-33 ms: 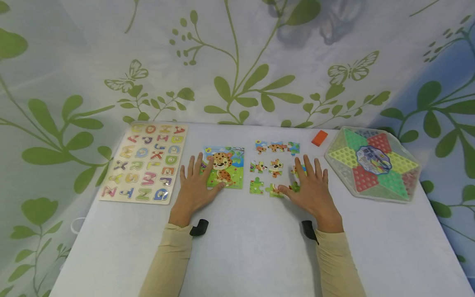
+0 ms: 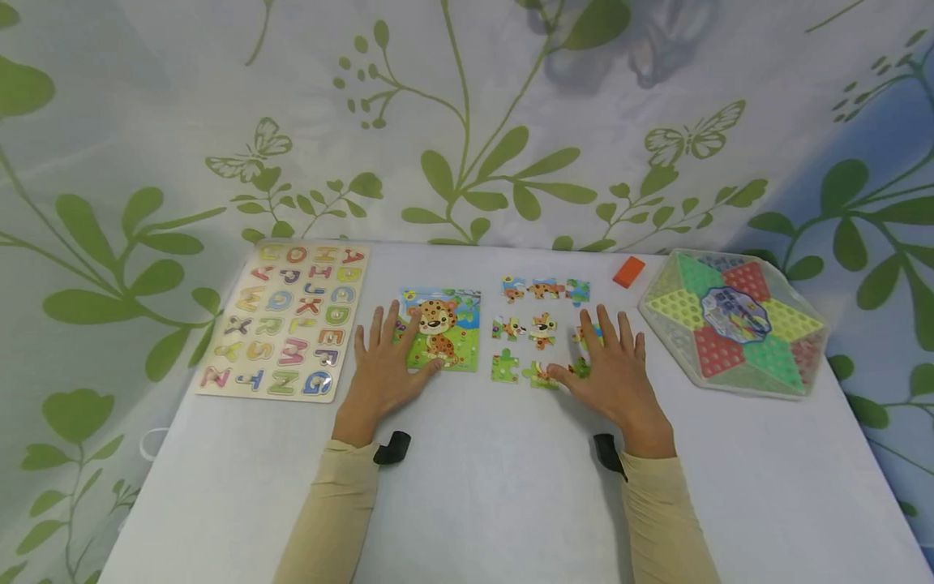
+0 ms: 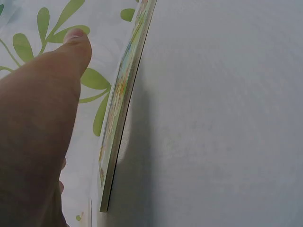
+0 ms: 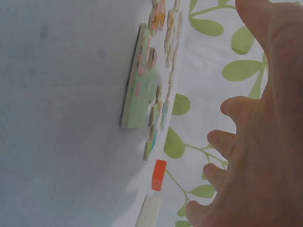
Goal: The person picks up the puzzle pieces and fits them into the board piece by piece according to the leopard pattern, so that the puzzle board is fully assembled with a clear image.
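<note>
Hands, left hand point(image 2: 385, 369) and right hand point(image 2: 616, 381), are spread wide with nothing gripped, the left over the left edge of the spotted-cat board point(image 2: 467, 347), the right over some loose puzzle pieces point(image 2: 542, 328) on the desk point(image 2: 481, 487). Board is probably light and stiff, best lifted by its side edges. Pieces, laid in rows beside it, are likely light, rigid, weakest at the tabs; opposite edges should be pinched.
</note>
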Action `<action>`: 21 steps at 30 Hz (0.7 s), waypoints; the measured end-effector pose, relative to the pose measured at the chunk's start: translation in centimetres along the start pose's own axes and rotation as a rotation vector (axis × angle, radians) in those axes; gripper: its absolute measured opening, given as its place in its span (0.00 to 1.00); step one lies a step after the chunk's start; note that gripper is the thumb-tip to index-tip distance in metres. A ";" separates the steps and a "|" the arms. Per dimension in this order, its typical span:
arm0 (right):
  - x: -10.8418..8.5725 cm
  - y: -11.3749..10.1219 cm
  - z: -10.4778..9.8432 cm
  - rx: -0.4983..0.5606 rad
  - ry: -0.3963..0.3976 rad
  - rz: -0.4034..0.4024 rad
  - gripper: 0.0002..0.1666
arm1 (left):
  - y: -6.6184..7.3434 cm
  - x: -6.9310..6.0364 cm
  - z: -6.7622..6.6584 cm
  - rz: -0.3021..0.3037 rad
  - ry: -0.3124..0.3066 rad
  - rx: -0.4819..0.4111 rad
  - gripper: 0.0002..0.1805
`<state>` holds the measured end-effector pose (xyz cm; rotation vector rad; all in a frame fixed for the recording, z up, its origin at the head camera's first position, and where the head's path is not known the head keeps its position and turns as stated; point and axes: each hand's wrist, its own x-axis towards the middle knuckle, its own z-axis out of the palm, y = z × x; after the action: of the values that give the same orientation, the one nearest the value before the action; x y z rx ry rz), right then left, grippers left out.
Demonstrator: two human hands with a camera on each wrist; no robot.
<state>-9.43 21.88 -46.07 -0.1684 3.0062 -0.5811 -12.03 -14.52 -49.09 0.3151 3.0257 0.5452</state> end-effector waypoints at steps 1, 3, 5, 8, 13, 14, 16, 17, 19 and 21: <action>0.0 0.1 0.1 0.003 0.001 0.001 0.64 | 0.0 0.1 0.1 0.001 -0.004 0.000 0.51; 0.0 0.2 0.2 0.017 0.011 -0.001 0.63 | -0.1 0.2 0.2 0.005 -0.008 -0.013 0.51; 0.0 0.3 0.4 0.044 0.036 -0.009 0.61 | -0.3 0.3 0.4 0.008 -0.015 -0.032 0.52; 0.0 0.4 0.5 0.122 0.086 -0.004 0.54 | -0.7 0.6 0.8 0.011 -0.019 -0.070 0.55; 0.5 -0.1 0.2 0.288 0.116 0.020 0.43 | -1.4 1.0 1.3 0.019 -0.003 -0.090 0.62; 0.8 -0.3 0.0 0.310 0.107 0.020 0.42 | -1.5 1.0 1.4 0.024 0.003 -0.089 0.63; 1.7 -0.7 -0.3 0.340 0.071 0.015 0.40 | -1.6 1.2 1.4 0.030 0.013 -0.093 0.64; 2.3 -0.9 -0.6 0.347 0.045 0.012 0.39 | -1.6 1.2 1.4 0.034 0.017 -0.095 0.65; 3.8 -1.5 -1.0 0.343 -0.007 -0.002 0.38 | -1.7 1.3 1.4 0.032 0.017 -0.095 0.66; 5.6 -2.1 -1.2 0.321 -0.064 -0.024 0.38 | -1.8 1.4 1.3 0.024 0.016 -0.092 0.67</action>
<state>-14.94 19.72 -44.48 -0.1975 2.8037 -1.0257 -13.59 -15.44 -50.95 0.3445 3.0039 0.6890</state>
